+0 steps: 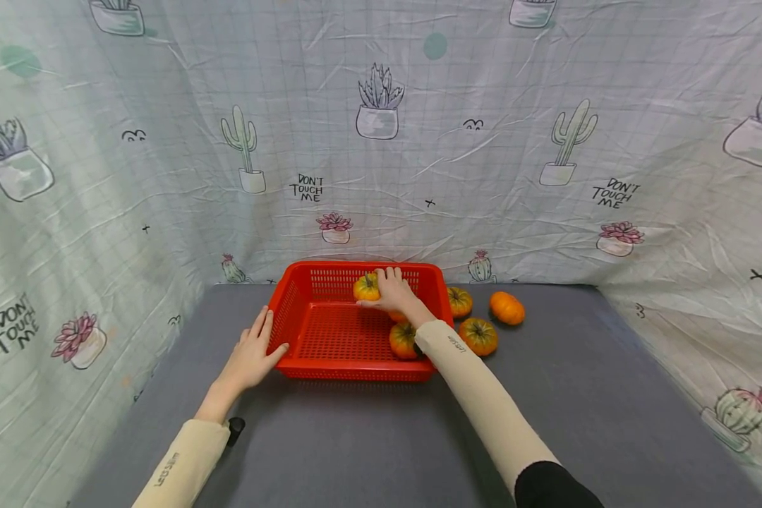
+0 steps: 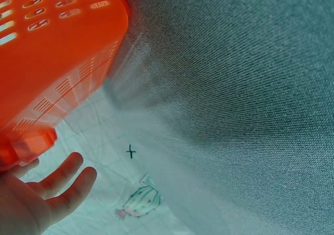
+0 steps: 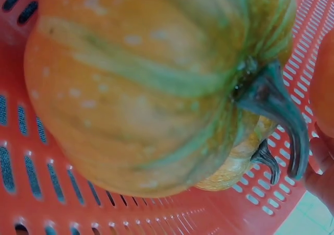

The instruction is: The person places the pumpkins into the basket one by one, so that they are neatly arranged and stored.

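A red plastic basket point(image 1: 349, 370) with slotted walls sits on the grey tabletop. My right hand point(image 1: 395, 291) reaches inside it and grips a small yellow-orange pumpkin point(image 1: 366, 287) near the back wall, thumb on the near side and fingers beyond. Under my right wrist lies a green-striped orange pumpkin point(image 1: 403, 341), large in the right wrist view with its dark curved stem point(image 3: 276, 115). Another pumpkin point(image 1: 397, 317) is mostly hidden beneath the hand. My left hand point(image 1: 252, 358) rests at the basket's left side, fingers extended along the rim; the left wrist view shows its fingers point(image 2: 73, 196) spread beside the rim.
Right of the basket, on the table, are a striped pumpkin point(image 1: 459, 302) by the wall, a second striped one point(image 1: 478, 336) nearer, and a plain orange one point(image 1: 506, 308). A cactus-print cloth point(image 1: 419, 176) hangs behind and along both sides of the grey tabletop point(image 1: 355, 444).
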Demonstrator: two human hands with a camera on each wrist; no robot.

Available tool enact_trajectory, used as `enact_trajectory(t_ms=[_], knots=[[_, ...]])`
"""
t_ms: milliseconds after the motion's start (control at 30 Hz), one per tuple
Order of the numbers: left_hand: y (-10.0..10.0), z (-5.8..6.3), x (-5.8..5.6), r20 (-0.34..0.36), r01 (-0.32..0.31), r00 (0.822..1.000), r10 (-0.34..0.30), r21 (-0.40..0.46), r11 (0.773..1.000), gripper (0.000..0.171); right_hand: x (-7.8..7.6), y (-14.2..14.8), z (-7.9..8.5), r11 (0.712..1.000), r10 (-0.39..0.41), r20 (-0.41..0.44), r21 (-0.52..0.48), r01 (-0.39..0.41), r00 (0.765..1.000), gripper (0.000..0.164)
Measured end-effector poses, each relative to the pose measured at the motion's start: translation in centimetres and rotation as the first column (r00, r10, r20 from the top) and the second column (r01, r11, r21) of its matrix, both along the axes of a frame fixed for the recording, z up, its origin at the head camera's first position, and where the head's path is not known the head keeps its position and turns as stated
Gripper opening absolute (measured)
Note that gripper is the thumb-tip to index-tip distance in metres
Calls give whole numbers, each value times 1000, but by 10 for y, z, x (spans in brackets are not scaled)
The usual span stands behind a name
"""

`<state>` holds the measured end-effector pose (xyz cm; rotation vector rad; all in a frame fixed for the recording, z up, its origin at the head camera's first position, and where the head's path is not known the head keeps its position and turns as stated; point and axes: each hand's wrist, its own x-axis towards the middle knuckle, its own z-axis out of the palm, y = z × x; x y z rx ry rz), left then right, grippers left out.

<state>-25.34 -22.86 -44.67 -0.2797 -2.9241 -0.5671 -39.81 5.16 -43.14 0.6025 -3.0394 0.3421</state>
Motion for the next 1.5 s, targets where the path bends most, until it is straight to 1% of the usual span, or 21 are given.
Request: enact_trajectory(t_ms=[67,200,367,600,900,1100,1300,1400,1500], knots=[[0,0,0,-3,0,1000,0,-1,1000,76,-1,1,-1,999,21,12,38,-22,1000,90],[0,0,1,-9,-1,1000,1,0,1000,76,-2,1,-3,996,47,43,69,-50,998,90],[0,0,1,-16,0,1000,0,1,1000,76,-1,2,-4,996,42,56,71,-46,998,91],[1,0,1,-19,0,1000,0,2,1000,76,-1,2,-3,994,32,60,98,-38,998,89],[1,3,3,-28,2,1000,-2,1,1000,75,-1,2,-2,995,34,73,95,-41,997,87],[1,3,3,-30,5,1000,-5,-7,1000,75,-3,2,-3,994,34,88,105,-43,996,89],[1,3,3,-33,-1,999,0,-9,1000,74,-1,3,-3,996,37,134,80,-48,990,85],[1,2,2,-29,-4,1000,4,-13,1000,74,0,3,-2,995,39,126,84,-50,991,82],[1,0,2,-23,-2,1000,1,-11,1000,74,2,3,-1,994,44,89,100,-53,995,79]])
